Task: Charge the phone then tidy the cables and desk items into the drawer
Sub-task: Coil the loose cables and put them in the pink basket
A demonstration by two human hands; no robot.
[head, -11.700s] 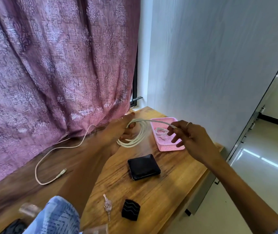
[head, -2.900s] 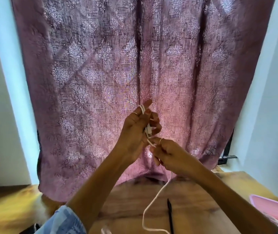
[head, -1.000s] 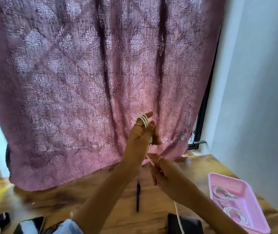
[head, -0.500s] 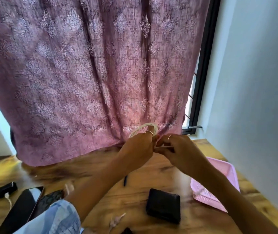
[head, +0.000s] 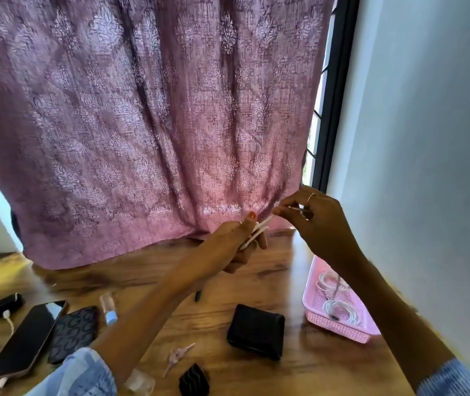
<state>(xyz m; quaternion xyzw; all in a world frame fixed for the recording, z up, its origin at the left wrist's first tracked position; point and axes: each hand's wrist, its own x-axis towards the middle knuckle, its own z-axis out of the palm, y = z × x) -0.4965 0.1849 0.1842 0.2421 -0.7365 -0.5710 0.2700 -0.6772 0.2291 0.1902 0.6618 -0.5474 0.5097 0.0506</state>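
My left hand (head: 235, 247) grips a coiled white cable (head: 255, 234) above the wooden desk (head: 242, 284), with the loops across its fingers. My right hand (head: 318, 224) is raised to the right of it and pinches the free end of that cable near the curtain. A pink basket (head: 339, 330) at the desk's right edge holds two coiled white cables. At the left lies a phone (head: 26, 340) with a cable plugged into its near end, beside a black charger (head: 5, 304).
A patterned dark case (head: 75, 332), a small bottle (head: 108, 308), a black wallet (head: 255, 330), a pen (head: 198, 295), a small pinkish item (head: 178, 355), a black clip (head: 193, 381) and a clear object (head: 139, 382) lie on the desk. A curtain (head: 142, 124) hangs behind; a wall (head: 428, 138) stands right.
The view has tilted down and right. My left hand has lowered with the coil; my right hand has pulled away to the right, drawing the cable's end out.
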